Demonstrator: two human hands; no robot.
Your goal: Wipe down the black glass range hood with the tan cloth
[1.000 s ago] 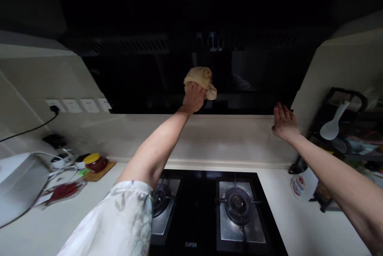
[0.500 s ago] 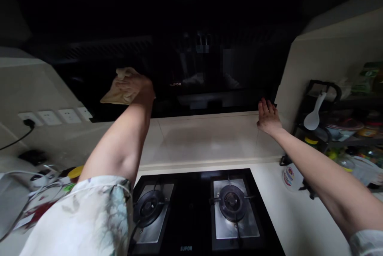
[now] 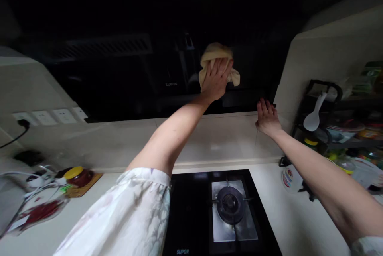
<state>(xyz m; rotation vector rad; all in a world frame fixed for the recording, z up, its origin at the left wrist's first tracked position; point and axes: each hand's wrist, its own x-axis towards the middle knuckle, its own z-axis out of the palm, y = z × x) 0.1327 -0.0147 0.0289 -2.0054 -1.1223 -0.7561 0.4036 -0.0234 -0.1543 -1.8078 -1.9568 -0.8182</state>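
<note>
"Cloth: where, pointing how?"
"Against the dark hood, crumpled, no clear long axis; one corner points right and down."
"Left grip?"
"Fingers spread across the cloth."

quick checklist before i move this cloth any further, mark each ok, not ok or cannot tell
1. Beige cloth under control: ok, the left hand is spread over it at the black range hood.
2. Right hand placed: ok, at the hood's lower edge, near its right corner.
3. Right burner unlit: ok, no flame shows.
4. Left burner unlit: cannot tell, the left sleeve hides it.
5. Yellow lid on the jar: ok, it sits on top.
</note>
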